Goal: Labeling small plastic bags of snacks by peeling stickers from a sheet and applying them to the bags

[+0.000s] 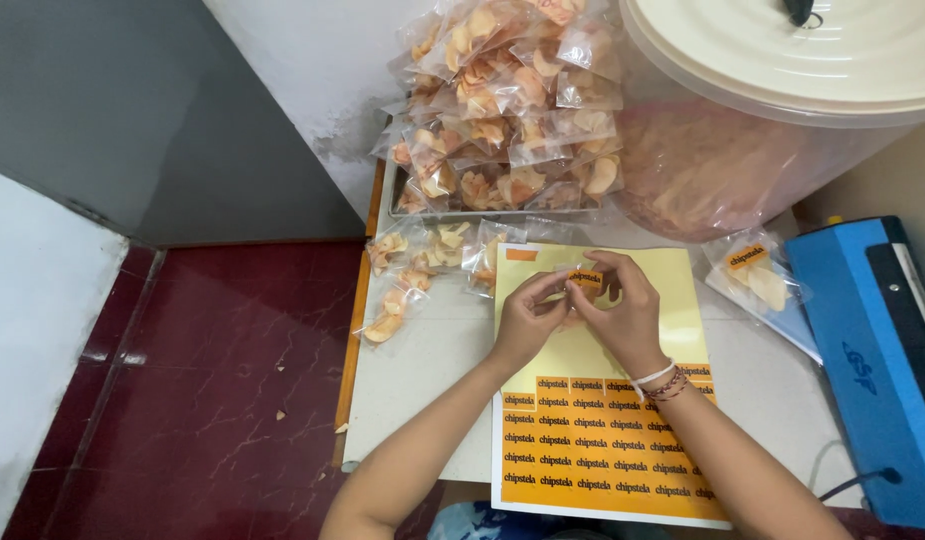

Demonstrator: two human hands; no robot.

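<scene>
Where the head view looks down, the left hand (527, 318) and right hand (622, 312) pinch one small orange sticker (585, 278) above the yellow sticker sheet (592, 440) on the table (422, 370). Bagged chips (502, 110) fill a tray behind; a blue sealer (872, 350) sits right.

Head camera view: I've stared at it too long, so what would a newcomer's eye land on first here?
Probably the two hands at centre, the left hand and the right hand, pinching a small orange sticker between their fingertips above a yellow sticker sheet whose lower rows remain full. Next, the heap of clear chip packets piled on a tray against the wall at the top, with a blue sealing machine at the right edge.
</scene>
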